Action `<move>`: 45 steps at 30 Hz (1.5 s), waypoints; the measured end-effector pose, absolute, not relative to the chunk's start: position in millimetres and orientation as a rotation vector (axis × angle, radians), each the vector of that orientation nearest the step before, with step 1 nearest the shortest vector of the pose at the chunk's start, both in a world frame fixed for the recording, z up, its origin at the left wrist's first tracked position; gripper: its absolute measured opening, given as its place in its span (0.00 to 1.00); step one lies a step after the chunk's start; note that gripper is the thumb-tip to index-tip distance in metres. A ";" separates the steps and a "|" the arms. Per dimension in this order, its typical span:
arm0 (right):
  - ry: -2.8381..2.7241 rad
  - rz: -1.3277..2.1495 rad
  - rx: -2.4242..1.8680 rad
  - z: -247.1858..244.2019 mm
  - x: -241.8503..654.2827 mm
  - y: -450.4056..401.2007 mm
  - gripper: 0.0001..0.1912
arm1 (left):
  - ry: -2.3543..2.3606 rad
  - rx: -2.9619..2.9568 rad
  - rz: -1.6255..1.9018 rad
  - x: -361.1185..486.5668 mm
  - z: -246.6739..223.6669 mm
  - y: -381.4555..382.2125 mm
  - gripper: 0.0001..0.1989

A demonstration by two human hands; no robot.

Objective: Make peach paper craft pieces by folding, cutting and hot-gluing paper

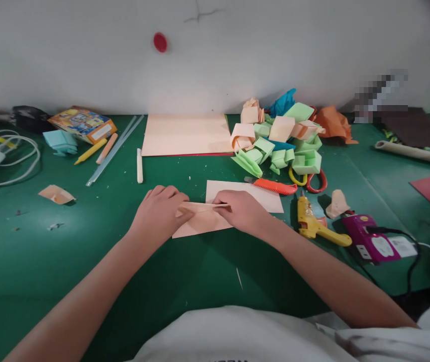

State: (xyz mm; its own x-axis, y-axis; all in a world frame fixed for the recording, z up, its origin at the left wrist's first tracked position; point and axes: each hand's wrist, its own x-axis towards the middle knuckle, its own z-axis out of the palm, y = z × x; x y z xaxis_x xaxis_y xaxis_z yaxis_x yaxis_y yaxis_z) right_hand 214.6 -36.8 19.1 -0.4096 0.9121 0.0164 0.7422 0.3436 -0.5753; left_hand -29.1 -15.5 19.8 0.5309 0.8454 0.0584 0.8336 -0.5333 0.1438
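A peach paper sheet (200,221) lies on the green table, its far edge folded up toward me. My left hand (164,208) pinches the fold at its left end, thumb on the near side. At the right end my right hand (237,208) grips the same fold between thumb and fingers. Partly under the right hand, a second peach sheet (271,200) lies flat, with an orange cutter (275,186) resting across its far edge.
Folded green and peach paper pieces (263,148) are heaped behind the cutter. Right of my right hand are a yellow glue gun (313,223), red-handled scissors (317,182) and a purple box (375,241). Large peach sheets (187,134) lie by the wall; a white stick (139,166) is nearby.
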 end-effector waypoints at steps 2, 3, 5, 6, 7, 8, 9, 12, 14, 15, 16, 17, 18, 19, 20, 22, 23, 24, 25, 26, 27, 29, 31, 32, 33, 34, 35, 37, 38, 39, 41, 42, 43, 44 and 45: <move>-2.219 0.727 -1.498 18.1 217.3 -35.9 0.03 | 1.478 2.569 0.193 -29.5 20.8 -12.1 0.14; -2.196 0.732 -1.512 18.1 218.4 -35.7 0.02 | 1.481 2.510 0.196 -29.7 21.5 -10.6 0.14; -2.163 0.741 -1.531 18.1 220.3 -35.6 0.02 | 1.472 2.414 0.195 -30.5 23.1 -8.6 0.14; -2.155 0.744 -1.535 18.0 221.1 -35.8 0.03 | 1.465 2.387 0.194 -31.0 23.9 -8.2 0.13; -2.152 0.743 -1.535 17.8 221.7 -36.1 0.03 | 1.460 2.374 0.194 -31.7 24.7 -8.1 0.12; -2.153 0.736 -1.532 17.5 222.4 -36.4 0.03 | 1.453 2.369 0.197 -32.6 25.2 -8.3 0.11; -2.159 0.724 -1.525 16.9 223.0 -36.7 0.03 | 1.444 2.365 0.203 -33.8 25.4 -8.7 0.10; -2.206 0.656 -1.485 14.3 225.6 -38.0 0.04 | 1.433 2.364 0.249 -38.8 23.8 -11.6 0.07; -2.253 0.584 -1.451 11.8 227.4 -40.3 0.07 | 1.402 2.433 0.323 -42.3 20.6 -16.3 0.08; -2.279 0.541 -1.434 10.3 228.1 -42.4 0.09 | 1.369 2.503 0.375 -43.6 18.6 -20.0 0.09; -2.306 0.494 -1.416 8.7 228.4 -45.1 0.10 | 1.325 2.593 0.436 -44.2 16.5 -24.7 0.10; -2.334 0.444 -1.398 7.0 228.3 -48.5 0.11 | 1.272 2.691 0.494 -44.1 14.5 -30.3 0.12; -2.359 0.392 -1.383 5.3 227.8 -52.4 0.11 | 1.229 2.783 0.550 -43.2 12.8 -36.6 0.13; -2.382 0.341 -1.369 3.5 227.0 -56.7 0.12 | 1.196 2.858 0.589 -41.5 11.4 -43.2 0.13; -2.400 0.291 -1.360 1.7 225.9 -61.0 0.12 | 1.170 2.920 0.612 -39.2 10.6 -49.9 0.12; -2.425 0.204 -1.348 -1.3 223.5 -69.2 0.14 | 1.141 3.000 0.654 -33.9 10.1 -61.5 0.10; -2.435 0.169 -1.342 -2.5 222.3 -72.9 0.15 | 1.132 3.021 0.671 -31.4 10.4 -65.9 0.10; -2.443 0.142 -1.336 -3.4 221.2 -76.5 0.15 | 1.120 3.036 0.688 -29.3 10.8 -69.2 0.10; -2.450 0.120 -1.332 -4.1 220.1 -80.0 0.15 | 1.103 3.048 0.699 -27.7 11.3 -71.6 0.11; -2.452 0.104 -1.330 -4.5 219.0 -83.9 0.15 | 1.081 3.059 0.706 -26.6 11.7 -73.2 0.11; -2.448 0.089 -1.333 -4.8 217.7 -88.2 0.16 | 1.056 3.069 0.707 -26.0 12.0 -74.3 0.12; -2.438 0.063 -1.345 -5.4 214.9 -98.4 0.21 | 1.011 3.091 0.694 -25.6 11.6 -75.9 0.13; -2.464 0.037 -1.343 -6.5 211.8 -110.2 0.27 | 0.993 3.103 0.678 -25.4 10.0 -77.7 0.14; -2.499 0.032 -1.335 -7.3 210.2 -115.9 0.27 | 0.989 3.105 0.668 -25.1 8.8 -78.7 0.14; -2.532 0.035 -1.334 -8.2 208.8 -121.2 0.28 | 0.978 3.106 0.650 -24.8 7.5 -79.6 0.14; -2.563 0.047 -1.340 -9.2 207.5 -125.8 0.28 | 0.956 3.101 0.628 -24.4 6.0 -80.5 0.14; -2.583 0.064 -1.353 -10.2 206.4 -129.5 0.28 | 0.931 3.086 0.604 -24.1 4.6 -81.3 0.15; -2.600 0.097 -1.386 -12.0 205.0 -134.3 0.29 | 0.886 3.032 0.565 -23.8 1.8 -82.3 0.17; -2.607 0.104 -1.390 -12.7 204.5 -135.7 0.29 | 0.875 3.004 0.558 -23.9 0.5 -82.7 0.18; -2.616 0.103 -1.384 -13.2 204.1 -136.8 0.30 | 0.877 2.980 0.555 -24.3 -0.5 -83.0 0.18; -2.647 0.086 -1.350 -13.6 203.2 -139.0 0.30 | 0.893 2.959 0.560 -25.3 -2.2 -83.5 0.17; -2.664 0.074 -1.330 -13.6 202.6 -140.4 0.29 | 0.899 2.961 0.559 -25.8 -2.9 -83.7 0.17; -2.680 0.065 -1.311 -13.6 202.0 -142.0 0.29 | 0.901 2.966 0.561 -26.2 -3.7 -83.7 0.16; -2.692 0.059 -1.299 -13.6 201.4 -143.8 0.29 | 0.898 2.975 0.561 -26.6 -4.6 -83.6 0.16; -2.699 0.055 -1.294 -13.6 200.9 -145.4 0.29 | 0.891 2.987 0.556 -26.9 -5.7 -83.4 0.17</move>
State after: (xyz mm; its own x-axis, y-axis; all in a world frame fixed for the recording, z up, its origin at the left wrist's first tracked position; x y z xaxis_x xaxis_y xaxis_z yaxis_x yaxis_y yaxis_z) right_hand 200.9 -145.4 -13.6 -0.6175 0.7779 0.1168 0.7725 0.6277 -0.0965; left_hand -26.9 -83.4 -5.7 0.7800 0.5264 0.3384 0.5350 -0.8414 0.0756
